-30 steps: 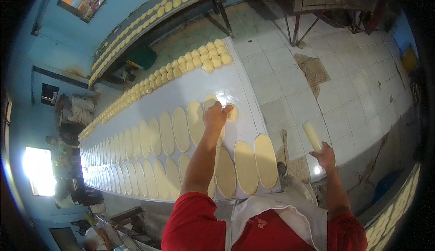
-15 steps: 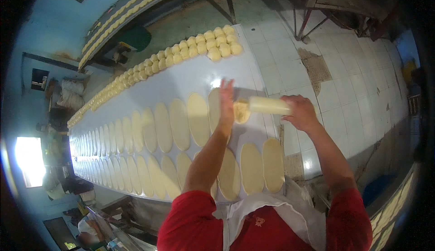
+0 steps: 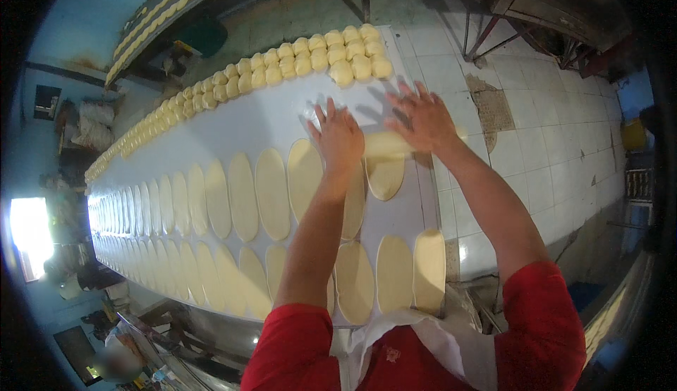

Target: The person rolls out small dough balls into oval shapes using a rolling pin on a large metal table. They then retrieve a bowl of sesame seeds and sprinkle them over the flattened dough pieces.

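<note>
A pale rolling pin (image 3: 386, 144) lies crosswise on the white table, over the upper part of a dough oval (image 3: 385, 179). My left hand (image 3: 340, 136) is at the pin's left end, fingers stretched and spread. Toward the pin's right end, my right hand (image 3: 427, 117) presses down with its palm, fingers likewise apart. Neither hand wraps round the pin. Left of the piece under the pin, a row of flattened dough ovals (image 3: 273, 193) runs away; my left forearm covers part of it. A second row (image 3: 395, 278) lies nearer me.
Round dough balls (image 3: 317, 58) line the table's far edge in packed rows. The table (image 3: 275, 119) ends just right of the pin, with tiled floor (image 3: 522, 179) beyond. A rack of dough pieces (image 3: 176, 3) stands at the far left. A dark metal-legged stand (image 3: 543, 3) is at the far right.
My right hand gripped the pin's right end; now it lies spread on top. The pin has come left over the dough, which is now longer. My left hand has opened out onto the pin.
</note>
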Available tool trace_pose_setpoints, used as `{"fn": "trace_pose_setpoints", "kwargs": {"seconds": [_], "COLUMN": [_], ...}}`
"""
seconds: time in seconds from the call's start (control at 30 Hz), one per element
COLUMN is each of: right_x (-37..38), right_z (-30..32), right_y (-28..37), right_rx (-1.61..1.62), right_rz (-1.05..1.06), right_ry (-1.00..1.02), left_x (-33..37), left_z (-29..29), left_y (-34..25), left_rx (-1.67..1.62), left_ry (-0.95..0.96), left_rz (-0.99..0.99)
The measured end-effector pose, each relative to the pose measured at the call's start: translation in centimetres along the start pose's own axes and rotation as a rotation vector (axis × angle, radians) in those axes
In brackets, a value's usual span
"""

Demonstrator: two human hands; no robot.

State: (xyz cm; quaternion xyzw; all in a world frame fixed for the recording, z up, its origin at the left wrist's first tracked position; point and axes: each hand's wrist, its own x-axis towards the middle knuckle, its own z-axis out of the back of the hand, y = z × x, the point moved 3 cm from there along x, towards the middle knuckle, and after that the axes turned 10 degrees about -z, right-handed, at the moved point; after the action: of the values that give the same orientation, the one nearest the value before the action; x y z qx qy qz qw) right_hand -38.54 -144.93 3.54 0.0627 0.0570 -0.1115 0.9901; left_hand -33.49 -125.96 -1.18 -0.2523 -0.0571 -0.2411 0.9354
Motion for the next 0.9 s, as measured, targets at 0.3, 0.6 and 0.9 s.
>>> {"fn": "trace_pose_setpoints", "kwargs": {"seconds": [0.3, 0.6, 0.9], "right_x": [-2.0, -1.2, -12.0], "right_z": [0.2, -2.9, -2.2], "right_y": [1.0, 0.6, 1.4], "right_rx": [-0.079, -0.039, -0.002], "right_rz": [0.037, -0.053, 0.096], "right_ry": [0.036, -0.002, 0.114], "left_x": [-1.6, 7.5, -10.0], "left_z": [0.4, 0.4, 1.1], "left_y": [-0.6, 0.0, -2.8], "left_rx": [0.088, 0.144, 0.047], "left_ry": [-0.042, 0.013, 0.201], "left_rz": [-0.124, -0.196, -0.073]}}
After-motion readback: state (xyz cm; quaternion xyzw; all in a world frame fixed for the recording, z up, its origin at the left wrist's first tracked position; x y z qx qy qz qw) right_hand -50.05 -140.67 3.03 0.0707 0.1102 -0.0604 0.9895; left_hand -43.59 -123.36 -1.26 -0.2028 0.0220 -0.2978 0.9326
